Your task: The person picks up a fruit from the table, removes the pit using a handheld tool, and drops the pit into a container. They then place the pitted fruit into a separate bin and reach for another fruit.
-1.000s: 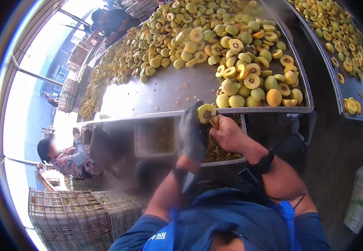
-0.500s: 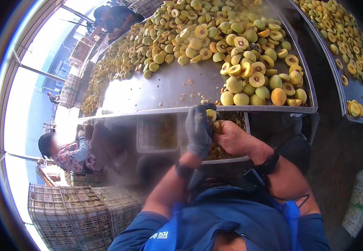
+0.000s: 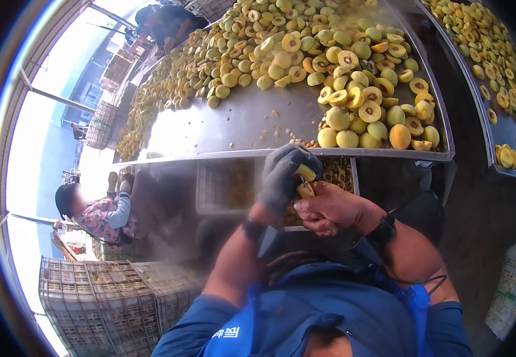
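My left hand (image 3: 283, 178), in a grey glove, is closed around a cut yellow-green fruit (image 3: 305, 172) just below the front rim of the metal table (image 3: 234, 154). My bare right hand (image 3: 331, 207) is pinched beside it, its fingers around a small pale piece (image 3: 305, 190) at the fruit's lower side; whether that is fruit or a tool is too small to tell. Halved and whole fruits (image 3: 341, 119) are heaped on the table above my hands.
Below the table rim stand a crate of cut fruit pieces (image 3: 338, 172) and a pale crate (image 3: 227, 212). Another fruit-laden table (image 3: 510, 165) is at right. A co-worker (image 3: 106, 217) sits at left near stacked crates (image 3: 97, 297); another person (image 3: 166, 24) leans in at upper left.
My left hand has turned and shows more of its back. My right hand has moved slightly lower, and the fruit's two parts now show apart between my hands.
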Demonstrator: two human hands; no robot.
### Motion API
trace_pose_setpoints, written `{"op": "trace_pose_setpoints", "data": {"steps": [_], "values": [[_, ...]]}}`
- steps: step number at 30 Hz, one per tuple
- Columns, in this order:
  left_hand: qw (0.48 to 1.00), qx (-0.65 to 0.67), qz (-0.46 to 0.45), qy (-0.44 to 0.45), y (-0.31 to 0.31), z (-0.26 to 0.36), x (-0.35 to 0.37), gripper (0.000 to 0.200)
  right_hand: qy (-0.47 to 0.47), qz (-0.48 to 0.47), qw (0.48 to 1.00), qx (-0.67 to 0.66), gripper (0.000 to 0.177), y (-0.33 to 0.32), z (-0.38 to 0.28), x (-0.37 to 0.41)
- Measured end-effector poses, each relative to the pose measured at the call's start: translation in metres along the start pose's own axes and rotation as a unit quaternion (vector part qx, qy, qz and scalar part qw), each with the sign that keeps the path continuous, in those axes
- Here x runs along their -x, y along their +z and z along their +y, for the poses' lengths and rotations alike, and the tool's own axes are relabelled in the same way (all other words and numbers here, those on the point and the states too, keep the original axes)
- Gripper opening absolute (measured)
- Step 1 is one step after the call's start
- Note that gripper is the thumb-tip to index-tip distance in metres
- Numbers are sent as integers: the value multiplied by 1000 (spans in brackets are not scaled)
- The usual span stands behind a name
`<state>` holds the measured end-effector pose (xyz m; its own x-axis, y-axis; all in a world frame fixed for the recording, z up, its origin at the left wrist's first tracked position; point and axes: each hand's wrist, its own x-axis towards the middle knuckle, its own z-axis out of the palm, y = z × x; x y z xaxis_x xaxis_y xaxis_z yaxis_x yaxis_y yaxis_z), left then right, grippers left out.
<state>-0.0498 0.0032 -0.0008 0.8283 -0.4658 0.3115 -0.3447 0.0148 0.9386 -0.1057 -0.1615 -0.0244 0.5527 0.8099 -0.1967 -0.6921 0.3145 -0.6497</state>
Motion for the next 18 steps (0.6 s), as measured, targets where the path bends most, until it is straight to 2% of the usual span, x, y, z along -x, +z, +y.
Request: {"op": "trace_pose_setpoints", "data": {"steps": [2,4,7,9,11,13,15,16,17,18], "values": [[995,-74,-74,-5,-7,2,-7,31,-27,-7,998,60,21,-1,4,-3],[982,-87,-158,-60,-12,4,-10,31,-70,-23,985,158,19,-2,8,-5],[990,-79,-93,-67,-15,-5,1,27,-118,-18,953,280,16,-10,18,-11],[990,-135,29,-30,-13,-7,10,23,-141,-11,915,379,14,-13,20,-15],[986,-89,128,-55,-24,-14,17,21,-147,-3,897,417,14,-14,26,-19],[969,61,196,-139,-64,-34,28,21,-117,25,916,382,16,-12,36,-20],[940,-109,271,-175,-104,-41,42,27,-34,85,937,336,18,-5,35,-19],[887,-293,262,-241,-117,-30,41,30,18,125,942,311,19,-2,29,-18],[797,-466,245,-295,-129,-20,41,34,9,132,941,312,20,0,24,-16],[784,-507,259,-246,-148,-30,44,35,1,137,939,314,21,2,20,-14]]}}
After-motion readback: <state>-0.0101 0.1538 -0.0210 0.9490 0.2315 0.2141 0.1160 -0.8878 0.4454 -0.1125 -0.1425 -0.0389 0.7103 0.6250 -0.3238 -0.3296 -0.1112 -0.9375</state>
